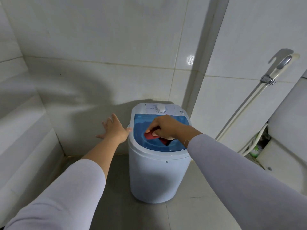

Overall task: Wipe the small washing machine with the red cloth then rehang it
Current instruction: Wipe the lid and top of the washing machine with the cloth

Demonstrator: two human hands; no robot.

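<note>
red cloth (pixel 150 135) bunched on the blue lid (pixel 141 130) of the small white washing machine (pixel 156 173), which stands on the grey floor (pixel 116 188) near the tiled wall corner. right hand (pixel 163 126) presses down on the cloth, fingers pinching it. left hand (pixel 114 128) just left of the machine, fingers spread, thumb at the rim.

faint print beside washing machine (pixel 159 171) dial (pixel 160 108), too small to read
</note>
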